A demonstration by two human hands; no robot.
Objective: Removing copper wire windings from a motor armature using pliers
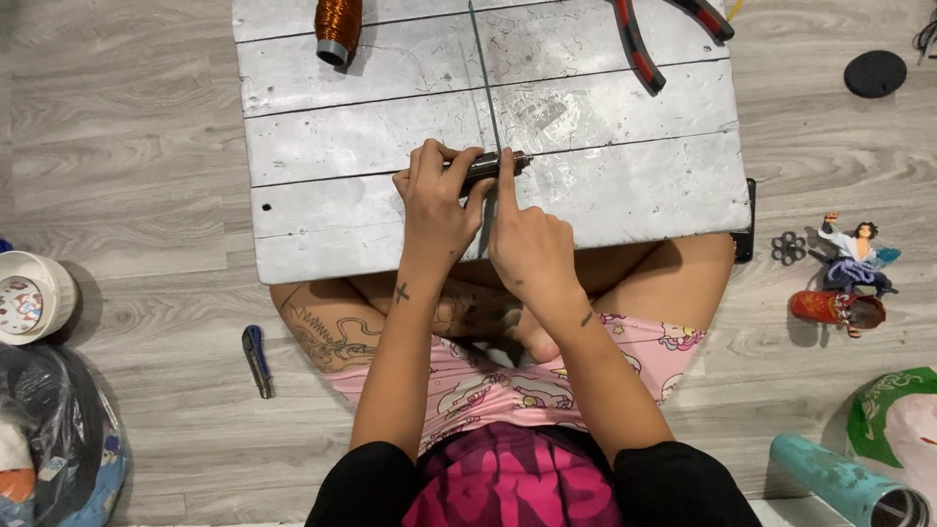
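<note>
Silvery-grey paint is showing scuffed and scratched across the low planked wooden table [342,127]. Bright copper-orange is gleaming off the wire spool [338,24]. Red-and-black grips are striping the long-handled pliers [639,44]. Pale pink cartoon-print fabric is covering the shorts [488,385]. Blue is marking the slim utility knife [258,359] on the grey wood-grain floor [127,146], and teal is coating the metal tumbler [844,481].

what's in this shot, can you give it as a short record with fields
surface: silver painted plank board resting over the person's crossed legs
left hand: left hand wrapped around a small dark tool
right hand: right hand with forefinger pressed at the tool, beside a thin metal rod
on board: copper wire spool, red-handled pliers
on floor: blue utility knife, figurine, teal tumbler, white bowl
</note>
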